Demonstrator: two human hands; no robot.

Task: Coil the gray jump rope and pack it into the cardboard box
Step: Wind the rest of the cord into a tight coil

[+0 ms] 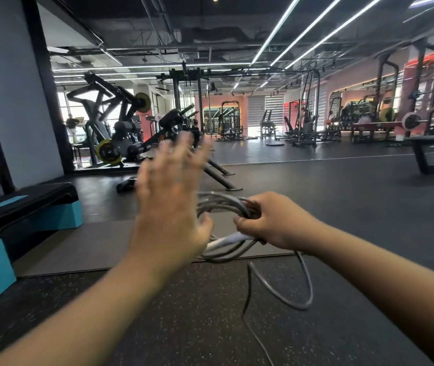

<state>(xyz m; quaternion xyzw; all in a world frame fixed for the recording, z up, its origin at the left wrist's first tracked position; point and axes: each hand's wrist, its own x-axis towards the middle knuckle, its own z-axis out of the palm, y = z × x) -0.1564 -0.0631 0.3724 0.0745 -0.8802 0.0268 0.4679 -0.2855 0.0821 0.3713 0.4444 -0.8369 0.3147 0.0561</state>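
rope: gray jump rope (226, 204) mostly coiled, held in the air in front of the person, above the gray mat (91, 247)
right hand (268, 223): grip curled round the coil bundle and one white handle (230, 240)
left hand (168, 207): grip spread, blurred, holding nothing, just left of the coil
tail: loose end (276, 291) hangs toward the floor
risk: loops may slip if right grip eases; hanging tail may snag or kink
risk: cardboard box not in view
count: 1 rope, 1 handle seen, 2 hands, 1 step platform (25, 220)
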